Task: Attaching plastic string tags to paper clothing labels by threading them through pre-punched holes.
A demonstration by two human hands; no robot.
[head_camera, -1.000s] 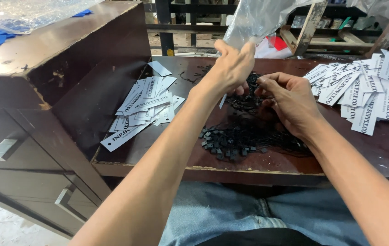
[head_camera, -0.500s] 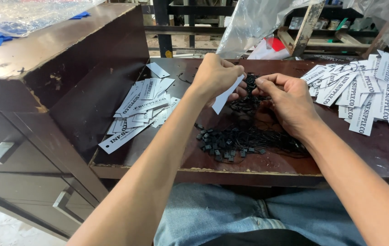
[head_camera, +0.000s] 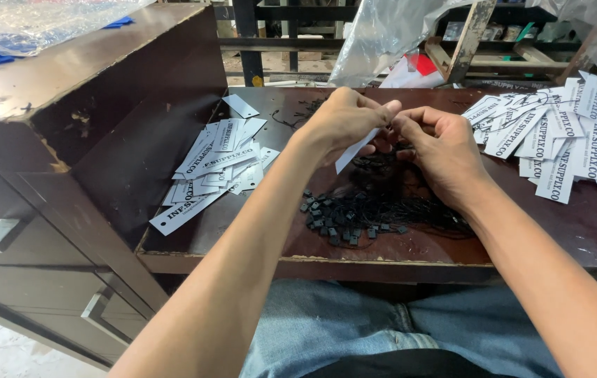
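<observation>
On the table (head_camera: 592, 231), a heap of string fasteners (head_camera: 375, 213) lies near the front edge, in the middle. Above it the left hand (head_camera: 344, 122) and right hand (head_camera: 442, 150) meet, with a paper tag (head_camera: 356, 150) between their fingertips. A pile of tags (head_camera: 214, 168) lies to the left of the heap, another pile (head_camera: 564, 140) to the right. Left of the table stands a cabinet (head_camera: 53, 140); a plastic bag (head_camera: 389, 38) sits behind the table.

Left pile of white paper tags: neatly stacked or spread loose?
Spread loose. The white tags lie fanned and overlapping at different angles on the dark table, one apart.
</observation>
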